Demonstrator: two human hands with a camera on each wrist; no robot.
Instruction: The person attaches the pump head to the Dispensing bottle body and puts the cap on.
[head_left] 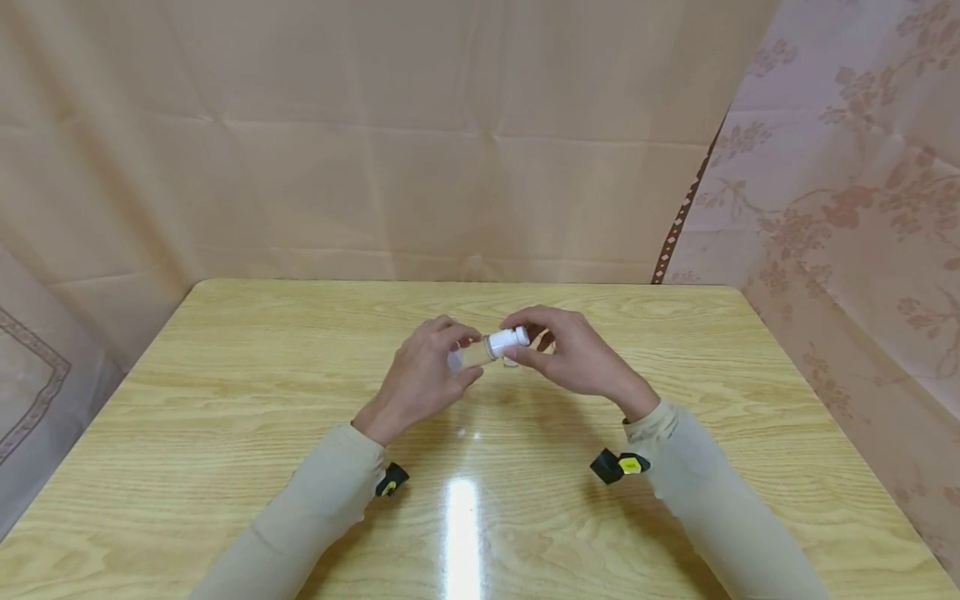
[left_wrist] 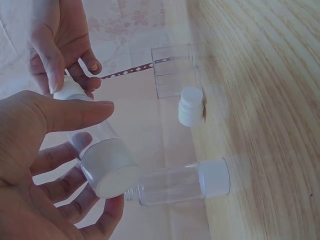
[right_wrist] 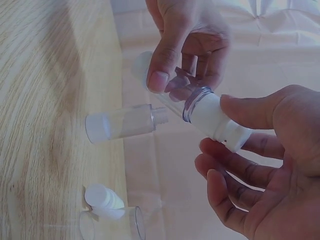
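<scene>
My left hand (head_left: 423, 367) grips a clear bottle (head_left: 474, 355) with a white base (left_wrist: 111, 169), thumb on one side and fingers on the other. The bottle lies tilted in the air, its neck toward my right hand (head_left: 573, 350). Between its thumb and fingers that hand pinches a white pump top (right_wrist: 212, 119), which sits at the bottle's neck. In the right wrist view, the wider white part meets the clear threaded collar (right_wrist: 196, 102). Whether the threads are engaged, I cannot tell.
On the wood-grain table (head_left: 262, 417) stand a second clear bottle (left_wrist: 172, 185) with an uncapped threaded neck, another white pump top (left_wrist: 191, 106) and a clear cover (left_wrist: 172, 70). Curtains hang behind the table. Black straps (head_left: 618, 465) sit at both wrists.
</scene>
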